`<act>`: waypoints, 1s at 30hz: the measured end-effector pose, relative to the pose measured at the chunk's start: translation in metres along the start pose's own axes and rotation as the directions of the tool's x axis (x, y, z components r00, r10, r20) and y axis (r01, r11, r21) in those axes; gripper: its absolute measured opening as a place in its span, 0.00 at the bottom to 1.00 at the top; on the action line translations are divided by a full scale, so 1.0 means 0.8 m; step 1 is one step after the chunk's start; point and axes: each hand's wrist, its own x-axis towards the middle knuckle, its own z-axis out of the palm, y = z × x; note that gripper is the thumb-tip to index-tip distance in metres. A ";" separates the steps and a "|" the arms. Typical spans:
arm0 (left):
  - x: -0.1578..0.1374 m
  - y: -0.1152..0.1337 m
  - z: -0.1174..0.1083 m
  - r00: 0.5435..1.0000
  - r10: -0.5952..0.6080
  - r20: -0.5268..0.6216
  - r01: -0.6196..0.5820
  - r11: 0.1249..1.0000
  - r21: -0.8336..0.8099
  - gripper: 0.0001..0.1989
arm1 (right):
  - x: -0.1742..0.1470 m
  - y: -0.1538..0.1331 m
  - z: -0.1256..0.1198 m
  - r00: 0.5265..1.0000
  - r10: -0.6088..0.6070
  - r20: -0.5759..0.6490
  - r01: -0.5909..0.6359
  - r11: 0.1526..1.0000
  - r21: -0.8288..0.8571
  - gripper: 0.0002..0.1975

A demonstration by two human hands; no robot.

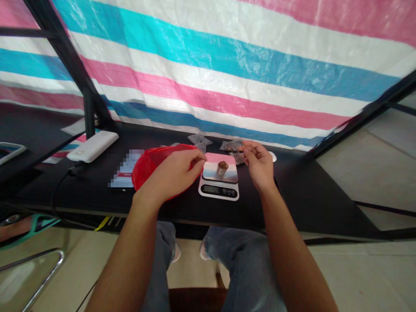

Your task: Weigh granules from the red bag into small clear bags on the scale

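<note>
A small digital scale (218, 190) with a shiny square plate stands between my hands. On its plate rests a small silvery cup (222, 169) heaped with brown pieces. My left hand (177, 171) is over the right side of a red plastic bag (146, 167), its thumb and fingers drawn together beside the scale's left edge. What they hold, if anything, is hidden. To the right of the scale, my right hand (260, 164) is pinched close to small clear packets (231, 145) with brownish contents. Whether it grips one is too small to tell.
Another clear packet (199, 141) lies behind the red bag. Left of it are a phone (125, 173) and a white power bank (93, 146) with a cable. A striped plastic sheet (208, 82) hangs behind the black table (312, 195), between dark frame bars.
</note>
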 end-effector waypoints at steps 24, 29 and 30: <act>0.058 -0.082 -0.001 0.941 -0.209 0.265 0.057 0.873 0.484 0.17 | -0.046 0.019 0.015 0.986 -0.047 -0.158 0.035 0.996 -0.080 0.08; 0.044 -0.088 -0.016 0.960 -0.213 0.183 0.126 0.909 0.398 0.19 | -0.048 0.018 0.016 0.991 -0.032 -0.131 0.018 0.994 -0.106 0.08; 0.047 -0.089 -0.021 0.966 -0.230 0.113 0.169 0.904 0.393 0.21 | -0.048 0.017 0.016 0.991 -0.029 -0.128 0.015 0.994 -0.110 0.09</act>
